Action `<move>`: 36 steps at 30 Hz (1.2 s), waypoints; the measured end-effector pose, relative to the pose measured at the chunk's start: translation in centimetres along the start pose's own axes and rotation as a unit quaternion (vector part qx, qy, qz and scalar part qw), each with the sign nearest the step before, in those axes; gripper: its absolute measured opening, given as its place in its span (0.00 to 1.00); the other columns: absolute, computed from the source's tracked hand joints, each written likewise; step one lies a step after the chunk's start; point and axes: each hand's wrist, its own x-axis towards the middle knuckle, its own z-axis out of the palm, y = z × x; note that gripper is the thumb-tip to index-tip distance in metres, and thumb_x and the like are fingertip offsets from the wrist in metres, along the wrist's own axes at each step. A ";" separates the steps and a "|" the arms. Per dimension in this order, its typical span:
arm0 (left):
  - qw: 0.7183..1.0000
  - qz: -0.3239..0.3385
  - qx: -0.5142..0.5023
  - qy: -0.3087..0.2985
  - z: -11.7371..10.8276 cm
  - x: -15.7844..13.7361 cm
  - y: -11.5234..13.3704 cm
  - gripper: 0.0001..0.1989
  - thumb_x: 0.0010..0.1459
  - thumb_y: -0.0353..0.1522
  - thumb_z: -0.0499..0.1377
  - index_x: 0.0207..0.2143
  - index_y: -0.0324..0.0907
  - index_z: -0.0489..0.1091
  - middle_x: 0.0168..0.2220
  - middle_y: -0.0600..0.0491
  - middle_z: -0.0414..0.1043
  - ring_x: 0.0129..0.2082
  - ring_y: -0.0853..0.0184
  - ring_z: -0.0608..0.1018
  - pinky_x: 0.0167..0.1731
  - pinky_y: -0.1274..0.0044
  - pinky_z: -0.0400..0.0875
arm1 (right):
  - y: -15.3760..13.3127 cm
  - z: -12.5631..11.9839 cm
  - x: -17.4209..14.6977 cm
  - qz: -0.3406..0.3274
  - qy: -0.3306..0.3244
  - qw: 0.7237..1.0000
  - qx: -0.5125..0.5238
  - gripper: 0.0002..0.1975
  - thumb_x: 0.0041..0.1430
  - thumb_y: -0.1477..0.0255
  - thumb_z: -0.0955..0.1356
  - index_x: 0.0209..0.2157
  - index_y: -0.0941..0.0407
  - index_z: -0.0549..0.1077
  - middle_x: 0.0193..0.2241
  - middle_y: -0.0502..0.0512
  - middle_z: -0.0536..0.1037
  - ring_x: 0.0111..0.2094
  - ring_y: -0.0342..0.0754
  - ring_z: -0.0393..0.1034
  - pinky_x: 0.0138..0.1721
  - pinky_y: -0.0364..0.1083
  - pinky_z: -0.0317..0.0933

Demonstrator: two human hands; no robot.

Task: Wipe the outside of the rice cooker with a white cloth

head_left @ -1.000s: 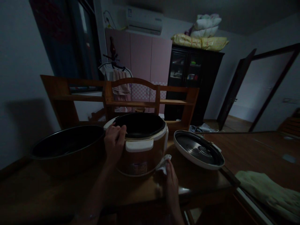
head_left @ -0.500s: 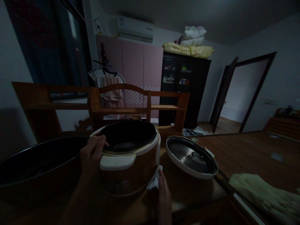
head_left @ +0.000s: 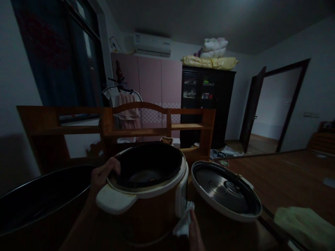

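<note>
An electric pressure cooker (head_left: 154,216) with a brown body and white rim stands lidless before me, its dark inside showing. My left hand (head_left: 104,174) grips the cooker's left rim, fingers curled over the edge. One white side handle (head_left: 116,199) points toward me, to the left. Low on the cooker's right side, my right hand (head_left: 195,232) presses a white cloth (head_left: 184,221) near the white panel (head_left: 181,197). Its fingers are partly hidden. The round lid (head_left: 226,190) lies to the right with its metal inner face up.
A large dark basin (head_left: 44,198) stands at the left, close to my left forearm. Behind the cooker runs a wooden shelf frame (head_left: 141,104). A pale green cloth (head_left: 303,223) lies at the lower right, beside a brown wooden surface (head_left: 282,174).
The cooker has turned, its near handle swinging left and its white panel coming more into view on the right. My right hand and the cloth have shifted right along its side. The view has tilted up.
</note>
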 end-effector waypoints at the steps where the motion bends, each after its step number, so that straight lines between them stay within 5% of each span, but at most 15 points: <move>1: 0.998 -0.027 -0.051 -0.022 0.2 0.4 -0.5 0.28 0.63 0.48 0.52 0.14 0.44 0.63 0.20 0.53 0.65 0.24 0.67 0.71 0.28 0.72 0.68 | 0.0 0.0 0.1 -0.016 -0.001 1.000 0.005 0.39 0.64 0.43 0.58 0.66 0.55 0.63 0.63 0.59 0.66 0.67 0.62 0.55 0.64 0.62 0.57; 4: 0.983 -0.065 -0.156 -0.069 0.5 1.8 -1.8 0.29 0.63 0.47 0.53 0.13 0.43 0.63 0.18 0.53 0.63 0.24 0.68 0.68 0.35 0.72 0.68 | -0.7 0.0 0.2 -0.047 0.003 0.999 0.025 0.38 0.65 0.45 0.58 0.68 0.53 0.58 0.62 0.57 0.67 0.68 0.60 0.53 0.65 0.62 0.55; 8: 0.978 -0.052 -0.166 -0.115 0.5 4.0 -2.9 0.37 0.64 0.54 0.44 0.08 0.43 0.62 0.16 0.51 0.64 0.27 0.67 0.69 0.49 0.68 0.67 | -1.9 0.2 -0.4 -0.026 0.022 0.999 0.027 0.35 0.68 0.49 0.58 0.68 0.53 0.55 0.66 0.54 0.62 0.69 0.55 0.48 0.68 0.58 0.49; 11: 0.971 -0.068 -0.161 -0.161 -0.2 5.1 -2.2 0.37 0.62 0.55 0.47 0.10 0.41 0.66 0.18 0.50 0.68 0.32 0.66 0.73 0.53 0.68 0.66 | -2.3 0.1 -0.8 0.001 0.022 0.999 0.025 0.36 0.67 0.49 0.59 0.68 0.54 0.55 0.67 0.53 0.58 0.70 0.56 0.47 0.69 0.58 0.46; 15: 0.948 -0.158 -0.167 -0.222 -2.6 5.3 2.0 0.38 0.68 0.52 0.35 0.37 0.39 0.77 0.37 0.50 0.80 0.45 0.63 0.76 0.49 0.68 0.69 | -2.2 -0.4 -0.8 0.022 -0.027 0.999 0.008 0.37 0.67 0.47 0.58 0.69 0.53 0.53 0.70 0.52 0.51 0.71 0.55 0.43 0.70 0.57 0.43; 18: 0.977 -0.094 -0.038 -0.188 -3.6 4.1 7.4 0.36 0.69 0.51 0.34 0.43 0.39 0.75 0.39 0.50 0.80 0.39 0.64 0.77 0.43 0.69 0.70 | -2.3 -0.7 -0.8 0.010 -0.050 0.999 0.005 0.39 0.66 0.46 0.58 0.70 0.52 0.50 0.71 0.50 0.48 0.72 0.52 0.39 0.70 0.54 0.41; 20: 0.976 0.040 0.150 -0.154 -2.7 2.4 11.2 0.30 0.70 0.48 0.39 0.42 0.42 0.75 0.42 0.51 0.78 0.43 0.62 0.76 0.47 0.69 0.68 | -2.6 -0.7 -1.0 0.004 -0.055 0.998 0.008 0.39 0.66 0.46 0.58 0.70 0.51 0.49 0.71 0.49 0.47 0.72 0.51 0.38 0.71 0.53 0.39; 22: 0.931 0.161 0.280 -0.169 -0.3 0.0 14.6 0.27 0.69 0.48 0.41 0.41 0.42 0.74 0.43 0.47 0.76 0.45 0.58 0.75 0.46 0.66 0.67 | -3.1 -0.7 -1.3 0.005 -0.061 0.998 0.015 0.37 0.67 0.47 0.58 0.70 0.50 0.49 0.71 0.48 0.47 0.72 0.51 0.38 0.71 0.53 0.38; 25: 0.892 0.178 0.394 -0.132 4.7 -3.5 17.4 0.21 0.68 0.44 0.46 0.34 0.42 0.74 0.36 0.46 0.76 0.40 0.56 0.76 0.40 0.66 0.67 | -3.8 -0.7 -1.8 -0.002 -0.077 0.997 0.026 0.36 0.68 0.49 0.58 0.70 0.50 0.48 0.71 0.47 0.46 0.72 0.50 0.38 0.71 0.53 0.36; 29: 0.873 0.165 0.447 -0.101 9.5 -5.6 17.2 0.24 0.69 0.42 0.45 0.27 0.41 0.71 0.26 0.45 0.76 0.29 0.57 0.78 0.29 0.68 0.61 | -3.8 -0.7 -1.8 -0.023 -0.094 0.995 0.024 0.35 0.68 0.51 0.58 0.70 0.50 0.49 0.71 0.47 0.46 0.72 0.49 0.37 0.71 0.52 0.34; 36: 0.869 0.217 0.442 -0.054 9.5 -4.9 15.1 0.24 0.70 0.36 0.45 0.23 0.40 0.70 0.21 0.47 0.75 0.21 0.62 0.77 0.23 0.72 0.51 | -3.5 -0.7 -1.6 -0.031 -0.111 0.993 0.012 0.34 0.68 0.51 0.59 0.69 0.52 0.52 0.71 0.50 0.49 0.72 0.49 0.39 0.71 0.53 0.36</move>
